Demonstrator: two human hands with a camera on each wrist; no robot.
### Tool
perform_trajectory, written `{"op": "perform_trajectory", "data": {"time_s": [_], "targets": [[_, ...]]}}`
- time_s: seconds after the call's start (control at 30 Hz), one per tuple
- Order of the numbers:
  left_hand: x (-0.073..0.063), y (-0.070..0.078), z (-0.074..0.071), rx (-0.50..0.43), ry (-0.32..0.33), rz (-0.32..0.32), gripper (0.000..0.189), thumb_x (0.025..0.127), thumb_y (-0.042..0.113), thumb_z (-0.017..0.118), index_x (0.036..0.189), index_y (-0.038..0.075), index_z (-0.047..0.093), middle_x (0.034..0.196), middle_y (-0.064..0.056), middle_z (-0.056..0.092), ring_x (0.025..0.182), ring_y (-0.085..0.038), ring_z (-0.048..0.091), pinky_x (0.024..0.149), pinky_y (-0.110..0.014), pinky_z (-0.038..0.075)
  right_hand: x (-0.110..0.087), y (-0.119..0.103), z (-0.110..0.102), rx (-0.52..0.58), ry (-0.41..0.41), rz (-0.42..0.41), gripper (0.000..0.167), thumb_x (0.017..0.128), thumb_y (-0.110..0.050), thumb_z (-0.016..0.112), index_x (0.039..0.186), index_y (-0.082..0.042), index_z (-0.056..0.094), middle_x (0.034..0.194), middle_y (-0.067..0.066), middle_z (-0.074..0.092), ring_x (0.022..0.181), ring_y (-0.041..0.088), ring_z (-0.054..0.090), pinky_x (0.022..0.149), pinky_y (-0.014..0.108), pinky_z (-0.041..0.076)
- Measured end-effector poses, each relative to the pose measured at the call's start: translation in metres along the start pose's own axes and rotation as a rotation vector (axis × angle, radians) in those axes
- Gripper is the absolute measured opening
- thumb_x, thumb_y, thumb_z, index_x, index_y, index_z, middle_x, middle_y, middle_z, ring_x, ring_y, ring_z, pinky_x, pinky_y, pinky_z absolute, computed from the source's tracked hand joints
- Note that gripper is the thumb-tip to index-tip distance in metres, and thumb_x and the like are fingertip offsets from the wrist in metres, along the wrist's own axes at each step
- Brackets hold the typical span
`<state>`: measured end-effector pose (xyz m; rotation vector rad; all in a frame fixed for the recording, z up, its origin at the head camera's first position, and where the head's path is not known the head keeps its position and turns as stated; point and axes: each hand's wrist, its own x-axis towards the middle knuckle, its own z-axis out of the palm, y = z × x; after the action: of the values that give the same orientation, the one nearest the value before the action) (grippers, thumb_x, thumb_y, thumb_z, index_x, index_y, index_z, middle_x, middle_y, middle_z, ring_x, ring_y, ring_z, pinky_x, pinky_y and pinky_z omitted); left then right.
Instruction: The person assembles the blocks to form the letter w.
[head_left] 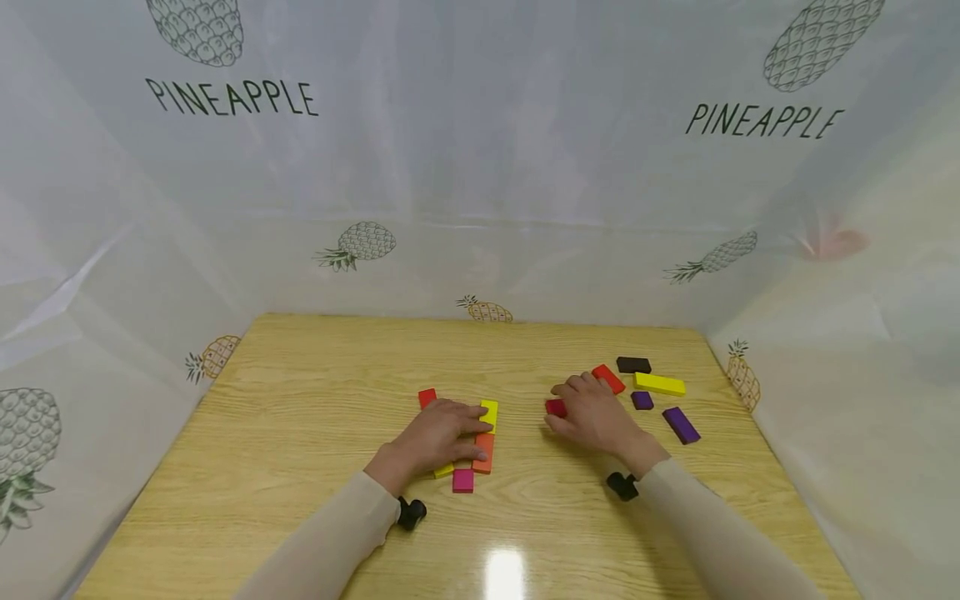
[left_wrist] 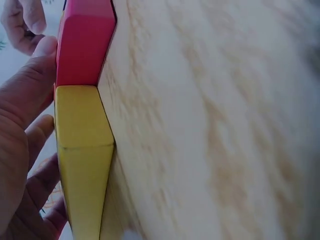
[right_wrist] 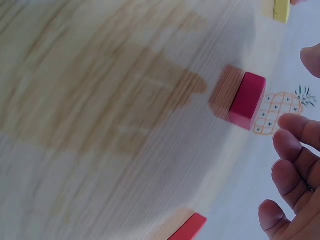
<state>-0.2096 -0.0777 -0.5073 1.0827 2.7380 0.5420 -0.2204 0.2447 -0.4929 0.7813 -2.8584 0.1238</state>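
Observation:
My left hand (head_left: 435,435) lies over a cluster of flat coloured blocks, its fingers stretched out across a yellow block (head_left: 490,407) and an orange block (head_left: 484,457). A red block (head_left: 427,397) peeks out beyond it, and a magenta block (head_left: 462,481) sits at the near end beside another yellow block (head_left: 444,471), partly covered by the hand. In the left wrist view, a pink block (left_wrist: 87,45) and a yellow block (left_wrist: 80,120) meet end to end. My right hand (head_left: 596,417) hovers at a crimson block (right_wrist: 247,100), fingers spread and apart from it in the right wrist view.
Right of the right hand, a red block (head_left: 608,379), a black block (head_left: 633,365), a long yellow block (head_left: 659,383), a small purple block (head_left: 642,401) and a longer purple block (head_left: 681,425) lie scattered. A pineapple-print curtain (head_left: 480,183) surrounds the wooden table (head_left: 315,367).

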Motion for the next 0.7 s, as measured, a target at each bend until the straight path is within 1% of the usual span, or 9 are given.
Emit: {"op": "perform_trajectory", "data": {"time_s": [0.13,0.23,0.37,0.53,0.7], "targets": [[0.0,0.0,0.0,0.001,-0.001,-0.002,0.055,0.098,0.055,0.068,0.146,0.027,0.066,0.161,0.004,0.052,0.148,-0.023,0.049,0.127,-0.05,0.033,-0.003,0.004,-0.001,-0.009,0.003,-0.012,0.048,0.096,-0.045,0.074,0.123,-0.005,0.073,0.117,0.01,0.071,0.103,0.03,0.06,0.095,0.048,0.055],[0.0,-0.001,0.0,-0.003,0.001,-0.003,0.055,0.098,0.055,0.069,0.145,0.027,0.067,0.161,0.004,0.052,0.148,-0.023,0.05,0.128,-0.051,0.031,-0.006,0.007,-0.002,0.003,0.002,-0.013,0.047,0.094,-0.042,0.076,0.123,-0.004,0.073,0.118,0.012,0.07,0.106,0.031,0.061,0.098,0.05,0.055],[0.0,-0.001,-0.001,0.001,0.007,0.006,0.054,0.097,0.054,0.07,0.144,0.027,0.068,0.16,0.003,0.054,0.147,-0.023,0.051,0.127,-0.051,0.033,-0.009,0.011,-0.001,0.011,-0.015,-0.009,0.048,0.094,-0.039,0.076,0.126,-0.003,0.071,0.12,0.013,0.069,0.108,0.032,0.06,0.099,0.052,0.054],[0.001,-0.002,0.001,-0.003,0.001,0.013,0.054,0.098,0.053,0.07,0.144,0.026,0.068,0.16,0.002,0.053,0.147,-0.024,0.051,0.127,-0.048,0.034,-0.01,0.013,0.003,-0.002,-0.007,-0.02,0.047,0.094,-0.036,0.076,0.126,-0.002,0.071,0.118,0.012,0.069,0.104,0.031,0.058,0.095,0.051,0.054],[0.001,-0.003,0.002,-0.018,0.011,0.022,0.054,0.098,0.051,0.071,0.144,0.025,0.068,0.16,0.001,0.053,0.147,-0.025,0.051,0.126,-0.046,0.036,-0.008,0.013,0.008,-0.003,0.005,-0.034,0.041,0.094,-0.033,0.078,0.122,-0.003,0.072,0.115,0.01,0.069,0.099,0.029,0.056,0.09,0.047,0.052]]}}
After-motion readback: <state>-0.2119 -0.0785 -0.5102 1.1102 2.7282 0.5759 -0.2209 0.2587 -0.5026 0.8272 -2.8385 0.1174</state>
